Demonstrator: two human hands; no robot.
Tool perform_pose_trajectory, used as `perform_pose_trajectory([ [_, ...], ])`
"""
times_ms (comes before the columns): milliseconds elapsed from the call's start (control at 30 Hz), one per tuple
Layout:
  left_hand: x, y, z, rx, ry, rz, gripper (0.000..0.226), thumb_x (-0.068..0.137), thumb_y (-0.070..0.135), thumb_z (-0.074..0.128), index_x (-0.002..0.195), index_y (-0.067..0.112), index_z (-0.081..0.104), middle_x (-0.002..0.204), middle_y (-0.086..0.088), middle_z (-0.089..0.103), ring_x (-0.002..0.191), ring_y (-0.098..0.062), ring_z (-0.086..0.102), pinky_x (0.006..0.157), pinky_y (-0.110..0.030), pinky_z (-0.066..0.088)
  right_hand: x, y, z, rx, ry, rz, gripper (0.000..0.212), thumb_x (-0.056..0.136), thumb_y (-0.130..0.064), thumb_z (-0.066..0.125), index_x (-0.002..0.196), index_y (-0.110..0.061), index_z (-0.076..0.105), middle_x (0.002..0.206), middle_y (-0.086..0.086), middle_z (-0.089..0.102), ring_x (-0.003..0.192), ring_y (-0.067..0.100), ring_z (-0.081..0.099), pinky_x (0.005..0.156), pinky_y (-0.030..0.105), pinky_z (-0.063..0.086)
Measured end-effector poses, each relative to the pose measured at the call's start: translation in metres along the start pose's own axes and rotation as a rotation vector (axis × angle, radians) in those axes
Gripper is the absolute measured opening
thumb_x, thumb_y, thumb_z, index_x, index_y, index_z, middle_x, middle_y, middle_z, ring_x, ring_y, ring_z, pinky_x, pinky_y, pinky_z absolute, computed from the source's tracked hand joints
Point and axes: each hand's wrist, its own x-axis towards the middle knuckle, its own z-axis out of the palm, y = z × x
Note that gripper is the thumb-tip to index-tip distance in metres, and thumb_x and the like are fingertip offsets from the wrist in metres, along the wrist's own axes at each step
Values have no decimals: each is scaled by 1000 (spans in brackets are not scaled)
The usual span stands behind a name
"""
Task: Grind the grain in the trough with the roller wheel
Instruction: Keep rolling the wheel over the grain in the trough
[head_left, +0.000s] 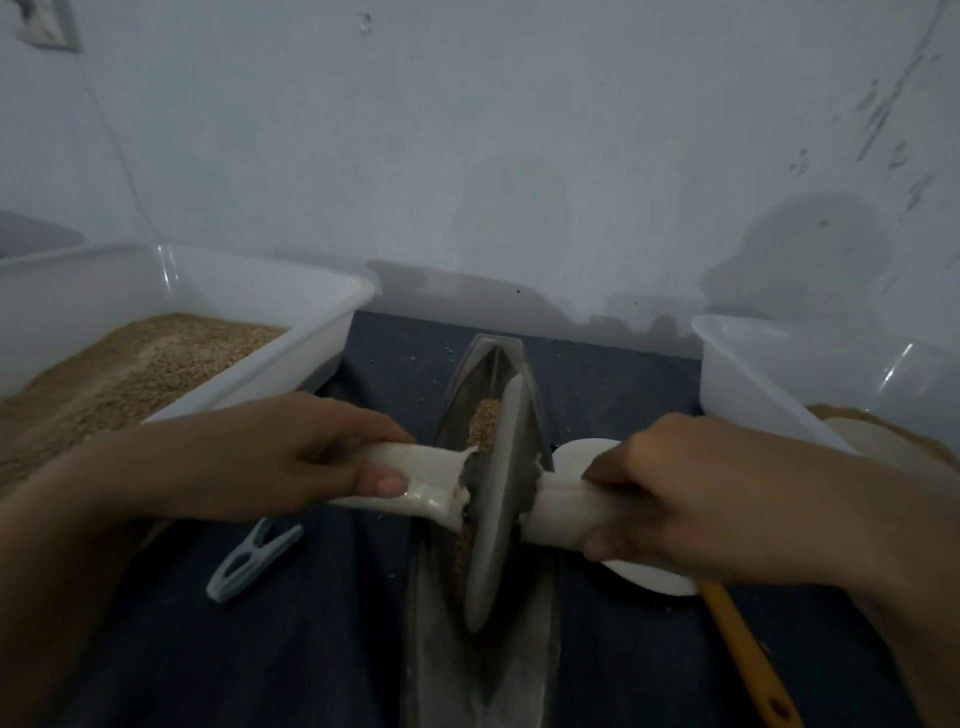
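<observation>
Grain (484, 421) sits in the groove of the metal trough (540, 623), which runs lengthwise down the middle of the dark mat (311, 649). Roller wheel (493, 499) stands on edge in the groove, grain just ahead of it and at its left face. 2 hands on the white axle handles: left hand (291, 452) wrapped round the left stub, right hand (691, 493) clamped on the right. Advice: keep the disc upright, press evenly on both sides, roll along the groove line, or grain may spill over the rim. Bin of grain (291, 338) far left, clothes peg (249, 558) beside the trough.
</observation>
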Motion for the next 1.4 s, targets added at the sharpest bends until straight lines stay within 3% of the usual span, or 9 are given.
perform_pose_trajectory([
  [133, 13, -4, 8, 145, 141, -50, 58, 66, 73, 31, 110, 46, 55, 100, 23, 59, 95, 5, 54, 83, -22, 42, 18, 8, 15, -48, 92, 67, 16, 92, -39, 51, 88, -25, 57, 76, -5, 50, 67, 8, 50, 48, 16, 29],
  [267, 36, -13, 31, 521, 495, -96, 72, 80, 72, 22, 126, 26, 53, 112, 3, 59, 106, -21, 55, 85, -32, 34, 57, 31, 37, 51, 309, 174, 21, 95, -22, 47, 114, -17, 55, 110, 4, 58, 99, 19, 52, 75, 30, 41],
  [367, 43, -17, 36, 511, 562, -108, 66, 87, 66, 28, 128, 20, 54, 116, -2, 61, 108, -25, 55, 87, -33, 33, 67, 38, 49, 59, 448, 159, 32, 96, -26, 47, 127, -15, 49, 120, 4, 54, 110, 19, 45, 86, 28, 33],
  [500, 33, -18, 25, 437, 436, -46, 45, 90, 53, 36, 128, 32, 47, 114, 11, 56, 107, -10, 50, 86, -25, 30, 55, 32, 43, -17, 334, 98, 27, 94, -37, 48, 113, -18, 53, 107, 0, 55, 99, 16, 47, 70, 28, 30],
  [767, -2, -2, 1, 143, -10, 51, 49, 71, 81, 27, 107, 55, 47, 97, 22, 60, 89, 1, 59, 80, -28, 48, -1, 4, 2, 56, -48, -16, 27, 83, -59, 52, 84, -32, 51, 69, -9, 49, 60, 3, 47, 51, 19, 31],
  [967, 17, -8, 15, 236, 177, -86, 51, 73, 73, 23, 106, 45, 51, 97, 20, 58, 91, 6, 53, 81, -21, 40, 40, 17, 36, -51, 197, 71, 8, 94, -25, 49, 99, -22, 42, 111, -1, 51, 90, 11, 44, 67, 22, 28],
  [1133, 42, -14, 42, 649, 568, -137, 49, 95, 52, 31, 133, 24, 46, 121, 0, 56, 112, -22, 51, 91, -33, 31, 72, 38, 61, -106, 438, 155, 42, 97, -27, 44, 136, -16, 34, 128, 2, 45, 114, 17, 40, 86, 25, 26],
  [1267, 35, -15, 33, 610, 501, -66, 57, 92, 63, 12, 130, 32, 41, 118, 10, 52, 109, -12, 48, 88, -28, 29, 63, 33, 54, -103, 335, 104, 31, 97, -34, 41, 124, -18, 41, 119, 0, 47, 103, 14, 40, 74, 23, 26],
  [1400, 13, -6, 12, 337, 146, -23, 59, 71, 72, 15, 113, 42, 43, 98, 19, 53, 91, -2, 52, 84, -25, 39, 33, 18, 30, -67, 147, 16, 15, 96, -37, 44, 97, -23, 42, 101, -8, 50, 82, 8, 42, 59, 25, 24],
])
